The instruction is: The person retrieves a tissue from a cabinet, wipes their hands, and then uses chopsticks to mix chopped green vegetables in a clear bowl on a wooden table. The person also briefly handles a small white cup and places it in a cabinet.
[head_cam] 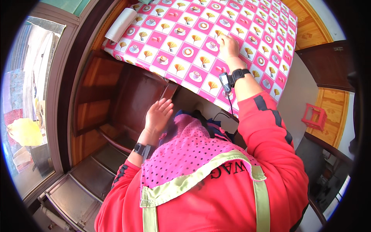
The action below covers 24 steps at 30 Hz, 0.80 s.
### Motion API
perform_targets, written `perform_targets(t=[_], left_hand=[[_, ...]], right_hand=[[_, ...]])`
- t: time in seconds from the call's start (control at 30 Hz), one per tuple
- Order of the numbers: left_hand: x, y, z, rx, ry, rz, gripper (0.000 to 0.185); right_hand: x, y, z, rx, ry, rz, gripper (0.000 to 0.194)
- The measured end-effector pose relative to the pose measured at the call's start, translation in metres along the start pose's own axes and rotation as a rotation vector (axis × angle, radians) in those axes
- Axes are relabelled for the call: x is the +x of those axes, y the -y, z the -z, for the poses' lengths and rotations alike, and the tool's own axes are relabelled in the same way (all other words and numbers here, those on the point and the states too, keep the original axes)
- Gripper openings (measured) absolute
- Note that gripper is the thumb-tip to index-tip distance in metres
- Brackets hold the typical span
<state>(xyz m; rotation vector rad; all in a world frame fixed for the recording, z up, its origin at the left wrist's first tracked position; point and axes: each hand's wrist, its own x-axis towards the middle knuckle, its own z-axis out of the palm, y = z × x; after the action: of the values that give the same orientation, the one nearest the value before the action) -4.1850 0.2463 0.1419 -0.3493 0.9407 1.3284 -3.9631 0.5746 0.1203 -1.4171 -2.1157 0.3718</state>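
Note:
A pink-and-white checked tablecloth, printed with coffee cups and yellow ginkgo leaves, covers the table before me. My right hand is over the cloth with its fingers curled, and their tips are hidden. Whether anything sits under them I cannot tell. Below the table's near edge, my left hand hangs in the air beside my apron, palm up and fingers stretched out, with nothing in it. Each wrist wears a black strap; a small device with a cable is attached to the right one.
A white paper roll lies at the table's left corner. Left of me stand a dark wooden chair and a metal-framed bench, beside a window. A red plastic stool is at the right.

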Motion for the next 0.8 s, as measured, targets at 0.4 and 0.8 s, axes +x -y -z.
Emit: perform_targets(t=[0.4,0.8], left_hand=[[0.004,-0.002,-0.024,0.065,0.052,-0.03,0.032],[-0.007,0.001,0.004,0.057,-0.013,-0.095,0.034]], right_hand=[[-0.102,0.013,0.031,-0.024,0.197,0.377,0.016],[0.002,-0.04,0.026,0.405,0.26,-0.366,0.01]])
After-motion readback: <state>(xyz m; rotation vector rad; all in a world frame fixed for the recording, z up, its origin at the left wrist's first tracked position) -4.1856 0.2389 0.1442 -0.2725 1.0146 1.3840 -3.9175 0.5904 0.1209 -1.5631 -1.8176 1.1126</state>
